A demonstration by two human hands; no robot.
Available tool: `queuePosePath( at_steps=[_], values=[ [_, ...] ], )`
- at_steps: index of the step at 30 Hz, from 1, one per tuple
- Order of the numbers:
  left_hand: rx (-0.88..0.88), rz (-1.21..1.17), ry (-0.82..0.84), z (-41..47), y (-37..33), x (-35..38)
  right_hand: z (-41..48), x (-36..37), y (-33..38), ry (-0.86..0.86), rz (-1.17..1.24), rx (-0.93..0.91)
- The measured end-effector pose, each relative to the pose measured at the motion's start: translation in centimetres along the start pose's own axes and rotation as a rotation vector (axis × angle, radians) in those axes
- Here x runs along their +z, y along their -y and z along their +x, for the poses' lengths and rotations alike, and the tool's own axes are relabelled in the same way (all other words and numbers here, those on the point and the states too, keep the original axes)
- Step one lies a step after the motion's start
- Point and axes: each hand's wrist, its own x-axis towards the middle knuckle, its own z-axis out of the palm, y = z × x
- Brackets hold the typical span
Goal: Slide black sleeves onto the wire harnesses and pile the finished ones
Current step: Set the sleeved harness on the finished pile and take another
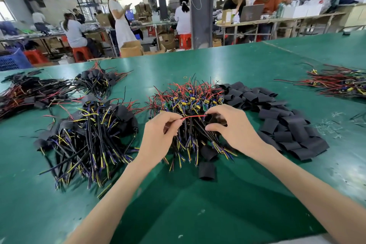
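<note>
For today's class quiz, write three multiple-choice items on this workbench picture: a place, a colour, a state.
1. Where is the heap of loose black sleeves? A. Right of the middle harness pile. B. Left of it. C. On a stool.
2. What colour is the wire stretched between the hands? A. Yellow. B. Red. C. Blue.
3. What is the left hand doing? A. Lying flat. B. Holding a laptop. C. Pinching the wire.
Answers: A, beside the right hand, which holds a sleeve; B, plainly red; C, thumb and finger close on it.
</note>
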Motion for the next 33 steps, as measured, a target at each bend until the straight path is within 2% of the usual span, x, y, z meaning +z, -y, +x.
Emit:
queuePosePath(
  at_steps=[10, 15, 18, 22, 25, 29, 33],
  values=[
    [0.063, 0.058, 0.021, -0.2, 0.3, 0.3, -0.2, -0.8, 0.9, 0.070, 0.225, 0.078],
    [0.190, 0.168, 0.010, -0.2, 0.4, 0.1, -0.2, -1.0, 1.2, 0.038, 0.267, 0.042],
    [0.260, 0.244, 0.024, -0.3, 0.3, 0.2, -0.2, -0.9, 1.2, 0.036, 0.172, -0.033],
    [0.331, 0.299, 0.071, -0.6, 0.0, 0.7, -0.5, -0.3, 1.3, 0.040, -0.052, -0.232],
    [0.246, 0.185, 0.136, -1.1, -0.2, 1.3, -0.7, 0.6, 1.5, 0.013, -0.171, -0.356],
    [0.154, 0.152, 0.205, -0.9, 0.0, 0.7, -0.6, 0.8, 1.4, -0.071, -0.100, -0.236],
    [0.158, 0.456, 0.301, 0.3, 1.7, -1.2, -0.1, -0.1, 0.7, -0.161, 0.002, -0.119]
  ],
)
